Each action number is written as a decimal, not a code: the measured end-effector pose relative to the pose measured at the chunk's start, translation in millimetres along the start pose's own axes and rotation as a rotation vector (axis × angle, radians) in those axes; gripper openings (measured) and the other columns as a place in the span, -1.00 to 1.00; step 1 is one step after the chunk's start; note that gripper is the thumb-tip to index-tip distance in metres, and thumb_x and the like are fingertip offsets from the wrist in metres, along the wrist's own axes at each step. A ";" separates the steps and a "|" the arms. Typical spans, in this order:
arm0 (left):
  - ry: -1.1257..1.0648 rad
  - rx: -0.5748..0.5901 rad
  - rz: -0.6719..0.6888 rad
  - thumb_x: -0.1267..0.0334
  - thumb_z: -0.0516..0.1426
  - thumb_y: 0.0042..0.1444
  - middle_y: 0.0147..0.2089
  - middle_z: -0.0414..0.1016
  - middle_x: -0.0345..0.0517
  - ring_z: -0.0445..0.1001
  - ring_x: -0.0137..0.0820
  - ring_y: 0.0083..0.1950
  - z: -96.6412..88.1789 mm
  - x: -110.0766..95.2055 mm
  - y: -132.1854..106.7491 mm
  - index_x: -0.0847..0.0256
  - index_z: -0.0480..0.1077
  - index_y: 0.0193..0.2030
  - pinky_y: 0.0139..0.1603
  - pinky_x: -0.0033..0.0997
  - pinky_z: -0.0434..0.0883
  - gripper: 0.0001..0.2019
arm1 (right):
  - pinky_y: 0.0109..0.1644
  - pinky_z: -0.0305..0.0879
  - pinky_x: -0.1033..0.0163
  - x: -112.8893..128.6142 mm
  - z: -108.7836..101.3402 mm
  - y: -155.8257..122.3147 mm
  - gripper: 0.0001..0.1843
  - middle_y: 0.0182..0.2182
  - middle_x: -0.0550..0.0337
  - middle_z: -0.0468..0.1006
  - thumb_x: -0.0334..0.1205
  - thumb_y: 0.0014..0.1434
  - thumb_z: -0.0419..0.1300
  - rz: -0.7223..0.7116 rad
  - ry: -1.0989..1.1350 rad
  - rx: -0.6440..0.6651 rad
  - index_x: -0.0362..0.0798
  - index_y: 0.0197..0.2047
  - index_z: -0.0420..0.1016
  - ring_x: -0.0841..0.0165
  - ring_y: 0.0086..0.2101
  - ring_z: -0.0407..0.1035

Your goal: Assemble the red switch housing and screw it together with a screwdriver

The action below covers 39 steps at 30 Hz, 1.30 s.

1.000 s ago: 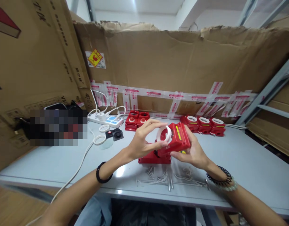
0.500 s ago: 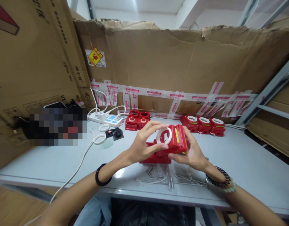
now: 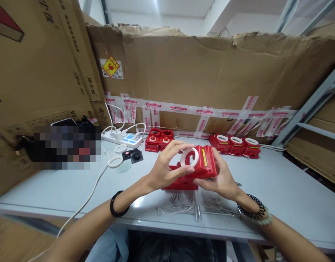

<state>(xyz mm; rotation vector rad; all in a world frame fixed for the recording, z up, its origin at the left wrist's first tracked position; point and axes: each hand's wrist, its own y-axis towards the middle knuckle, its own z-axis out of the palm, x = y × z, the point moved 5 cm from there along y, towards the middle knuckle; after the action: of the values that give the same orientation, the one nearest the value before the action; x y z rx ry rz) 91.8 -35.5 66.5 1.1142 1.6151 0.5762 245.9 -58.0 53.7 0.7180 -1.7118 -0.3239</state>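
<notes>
My left hand [image 3: 163, 168] grips a white ring [image 3: 196, 157] between thumb and fingers, at the round opening of a red housing [image 3: 210, 160]. The housing has a yellow label strip and is tilted above the table. Around its right side and underside closes my right hand [image 3: 224, 178], whose fingertips are partly hidden behind it. Below, a second red part [image 3: 180, 185] rests on the table, partly covered by the left hand and the housing. Several loose screws [image 3: 175, 199], metal pins [image 3: 197, 213] and white string [image 3: 218, 200] lie nearest me.
Red units with white rings [image 3: 236, 145] stand back right; two red units [image 3: 159, 140] stand back centre. At the left are a power strip [image 3: 126, 138], loose white rings [image 3: 115, 162], black square parts [image 3: 136, 155] and a cable [image 3: 95, 185]. Cardboard [image 3: 178, 72] walls the rear.
The red housing has turned slightly between my hands, and its opening shows more openly through the white ring. Both hands keep nearly the same place and grip.
</notes>
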 end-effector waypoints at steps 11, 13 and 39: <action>-0.065 -0.086 -0.120 -0.02 0.16 0.11 -0.07 0.38 -0.02 0.36 -0.30 -0.06 5.4 -1.6 -5.8 0.18 0.35 0.05 -0.04 -0.29 0.34 -0.56 | -0.10 0.46 0.23 -4.6 0.3 -6.3 -0.23 -0.08 0.14 0.45 -0.38 -0.20 0.43 -0.072 -0.062 -0.121 0.08 0.05 0.19 0.31 -0.15 0.45; -0.060 -0.096 -0.129 -0.02 0.17 0.10 -0.08 0.39 -0.02 0.36 -0.30 -0.07 4.8 -1.6 -6.1 0.18 0.36 0.04 -0.04 -0.30 0.34 -0.56 | -0.09 0.46 0.22 -4.6 -1.3 -7.8 -0.19 -0.03 0.11 0.43 -0.35 -0.21 0.44 -0.096 -0.100 -0.136 0.08 0.08 0.18 0.29 -0.13 0.44; -0.080 -0.047 0.031 0.27 0.23 0.06 0.02 0.41 0.02 0.39 -0.28 0.03 -6.4 -10.9 -1.5 0.13 0.37 0.12 0.06 -0.24 0.38 -0.55 | -0.19 0.46 0.26 3.0 -1.1 -2.8 -0.40 -0.21 0.17 0.47 -0.24 -0.10 0.38 -0.058 0.014 -0.024 0.04 0.00 0.24 0.34 -0.24 0.44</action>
<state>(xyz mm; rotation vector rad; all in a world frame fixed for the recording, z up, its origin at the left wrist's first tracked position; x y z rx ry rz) 85.6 -44.7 72.8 1.1153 1.5106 0.5797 247.4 -61.9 54.8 0.7518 -1.6736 -0.3776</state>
